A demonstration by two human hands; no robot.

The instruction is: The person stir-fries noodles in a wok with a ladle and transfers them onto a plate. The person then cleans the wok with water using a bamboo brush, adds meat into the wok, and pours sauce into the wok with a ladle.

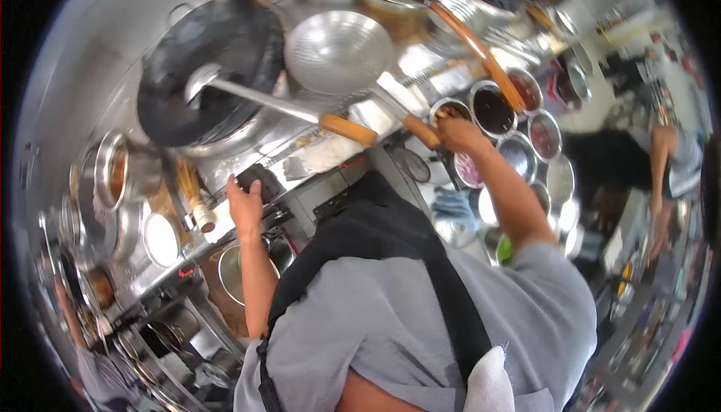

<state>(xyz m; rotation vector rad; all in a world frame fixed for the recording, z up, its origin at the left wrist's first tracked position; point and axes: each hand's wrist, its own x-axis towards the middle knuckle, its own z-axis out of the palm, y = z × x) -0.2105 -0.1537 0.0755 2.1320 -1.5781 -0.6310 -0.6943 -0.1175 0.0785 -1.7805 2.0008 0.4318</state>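
My left hand (pixel 246 203) is at the stove's front edge, with thumb and fingers closed about a dark folded rag (pixel 259 177). Over a round container of brown pieces (pixel 451 110), my right hand (pixel 460 135) has its fingers bunched downward; their tips and anything between them are hidden. Close beside that hand is the wooden handle of a perforated metal strainer (pixel 338 51). A black wok (pixel 214 66) stands on the stove, tilted in view. Across it lies a metal ladle (pixel 263 100), its wooden grip pointing toward me.
Several seasoning containers, one with dark liquid (pixel 493 108), cluster at the right. A long wooden-handled tool (pixel 469 36) spans the back. A bamboo brush (pixel 192 194) and metal pot (pixel 124 172) stand left. Another person (pixel 668 160) is at the far right, one more at lower left (pixel 101 371).
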